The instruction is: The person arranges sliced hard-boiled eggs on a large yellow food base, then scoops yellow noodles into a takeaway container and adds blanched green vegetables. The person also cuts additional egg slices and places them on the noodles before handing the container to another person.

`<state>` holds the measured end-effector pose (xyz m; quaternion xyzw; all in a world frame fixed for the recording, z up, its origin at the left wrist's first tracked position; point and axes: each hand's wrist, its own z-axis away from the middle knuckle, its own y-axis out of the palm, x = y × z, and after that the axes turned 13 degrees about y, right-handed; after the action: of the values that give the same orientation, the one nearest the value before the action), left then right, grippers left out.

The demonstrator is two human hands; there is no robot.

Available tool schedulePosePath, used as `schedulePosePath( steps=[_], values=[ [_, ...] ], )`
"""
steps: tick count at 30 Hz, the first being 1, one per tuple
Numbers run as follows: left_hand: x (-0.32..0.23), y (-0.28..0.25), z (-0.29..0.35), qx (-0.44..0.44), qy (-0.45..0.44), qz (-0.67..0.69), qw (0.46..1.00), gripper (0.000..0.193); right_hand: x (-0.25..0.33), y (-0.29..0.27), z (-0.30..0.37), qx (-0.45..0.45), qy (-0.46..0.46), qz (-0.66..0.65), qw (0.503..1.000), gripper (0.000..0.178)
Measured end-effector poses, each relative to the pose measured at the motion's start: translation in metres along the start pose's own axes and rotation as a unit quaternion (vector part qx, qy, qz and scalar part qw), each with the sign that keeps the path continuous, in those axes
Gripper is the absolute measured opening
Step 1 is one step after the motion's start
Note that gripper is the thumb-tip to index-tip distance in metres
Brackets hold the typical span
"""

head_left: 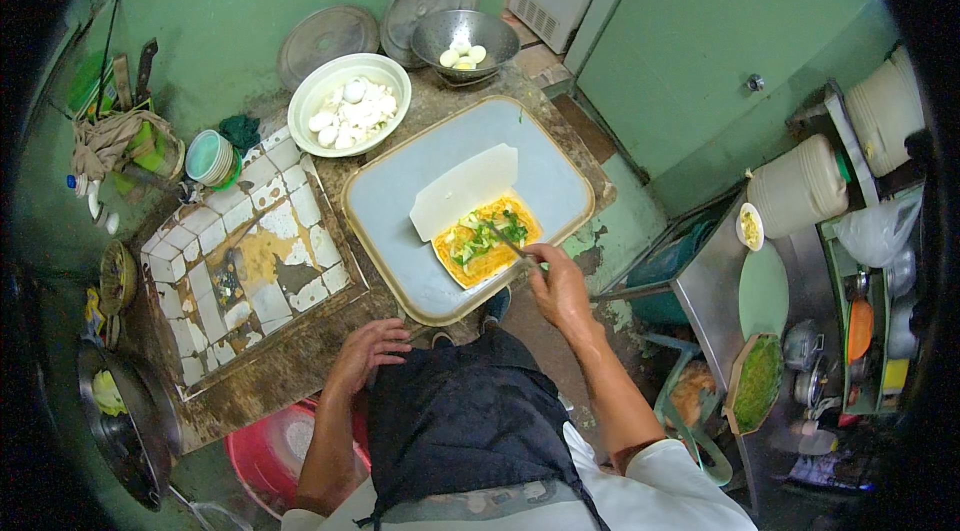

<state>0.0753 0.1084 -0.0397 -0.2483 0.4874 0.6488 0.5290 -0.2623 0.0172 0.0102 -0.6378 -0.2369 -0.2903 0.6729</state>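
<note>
White rectangular box (pixel 466 193); slim grey utensil (pixel 514 245) pinched in right grip (pixel 558 291); left grip (pixel 370 351) spread.

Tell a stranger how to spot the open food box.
Find the large pale blue tray before the dark apron. On it, beside the right hand, sits a white box with flap folded open. Unlike the round bowls beyond the tray, it is angular, holding yellow food topped with greens.
</note>
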Motion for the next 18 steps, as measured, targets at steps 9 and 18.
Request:
schedulePosePath(
  steps=[9,18],
  values=[
    [-0.026,-0.016,-0.012,-0.017,0.013,-0.027,0.999,0.043,0.017,0.000,-0.004,0.034,0.034,0.010,0.999,0.030],
    [-0.153,0.006,-0.107,-0.103,0.162,-0.285,0.939,0.031,-0.003,-0.025,-0.016,0.078,0.102,-0.140,0.982,0.027]
  ],
)
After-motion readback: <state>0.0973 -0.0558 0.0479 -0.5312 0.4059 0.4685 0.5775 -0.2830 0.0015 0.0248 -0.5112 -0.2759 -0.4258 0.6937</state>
